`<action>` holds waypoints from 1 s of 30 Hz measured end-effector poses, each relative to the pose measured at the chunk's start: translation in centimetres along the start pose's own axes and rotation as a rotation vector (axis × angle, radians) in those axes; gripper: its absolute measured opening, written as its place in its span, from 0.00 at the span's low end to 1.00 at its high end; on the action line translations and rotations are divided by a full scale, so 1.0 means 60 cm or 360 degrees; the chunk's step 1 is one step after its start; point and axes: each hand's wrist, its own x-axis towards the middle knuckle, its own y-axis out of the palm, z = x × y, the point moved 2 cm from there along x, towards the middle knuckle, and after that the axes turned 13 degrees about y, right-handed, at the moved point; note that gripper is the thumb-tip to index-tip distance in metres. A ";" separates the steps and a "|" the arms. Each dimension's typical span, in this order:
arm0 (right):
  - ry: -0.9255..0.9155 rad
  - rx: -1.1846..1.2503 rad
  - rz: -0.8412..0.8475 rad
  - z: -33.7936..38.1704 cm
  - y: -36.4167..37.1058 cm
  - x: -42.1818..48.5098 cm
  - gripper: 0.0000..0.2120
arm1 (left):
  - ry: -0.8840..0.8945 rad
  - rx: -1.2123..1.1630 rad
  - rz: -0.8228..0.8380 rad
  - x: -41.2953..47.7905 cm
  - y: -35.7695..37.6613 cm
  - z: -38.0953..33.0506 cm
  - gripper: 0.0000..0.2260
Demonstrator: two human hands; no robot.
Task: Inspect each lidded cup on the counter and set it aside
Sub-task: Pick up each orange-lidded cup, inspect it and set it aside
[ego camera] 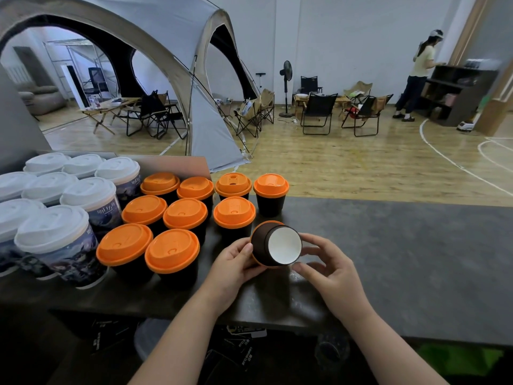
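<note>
Fingers (315, 241) of the right hand (331, 269) curved round the base end of a dark brown paper cup with an orange plastic lid (283, 244). The left hand (236, 263) gripped its side, holding it tipped above the dark grey worktop (402, 259), white base toward the camera. Nine more orange-lidded cups (185, 213) stood just left, beside taller white-lidded cups (52, 229). Beyond lay a wooden floor (347, 162), a grey tent (194, 29) and folding chairs (317, 112).

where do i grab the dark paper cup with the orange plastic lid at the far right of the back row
Grip the dark paper cup by its wall under the orange plastic lid, coming from the right. It stands upright, the lid's rim overhangs the wall, and a neighbouring orange-lidded cup crowds its left; only grey counter lies to its right.
</note>
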 end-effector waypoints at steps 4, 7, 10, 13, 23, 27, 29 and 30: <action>-0.0034 0.0012 0.0026 0.002 -0.001 -0.002 0.25 | 0.0012 -0.0054 0.0010 -0.001 -0.003 -0.001 0.13; -0.0033 0.0009 0.0026 0.001 0.000 -0.003 0.24 | 0.0030 -0.0009 0.0019 -0.001 -0.002 -0.001 0.13; -0.0020 -0.0032 0.0028 -0.003 0.000 -0.002 0.20 | 0.0059 0.0064 0.0019 -0.006 0.005 -0.008 0.13; -0.0008 -0.0073 0.0001 -0.006 -0.002 0.000 0.20 | 0.0057 0.0058 -0.0003 -0.009 0.008 -0.014 0.16; 0.0136 -0.0037 0.0052 0.003 0.000 -0.001 0.17 | 0.0462 0.0293 0.0000 -0.028 0.018 -0.030 0.21; 0.0232 0.0025 -0.0064 -0.001 -0.003 0.003 0.34 | 0.0474 0.0420 0.0186 -0.029 0.032 -0.021 0.32; 0.0221 0.0010 -0.0057 0.001 -0.004 0.003 0.34 | 0.0402 0.0378 0.0215 -0.028 0.039 -0.017 0.37; 0.0213 -0.0009 -0.0037 0.005 -0.003 0.003 0.33 | 0.0383 0.0369 0.0221 -0.027 0.040 -0.016 0.38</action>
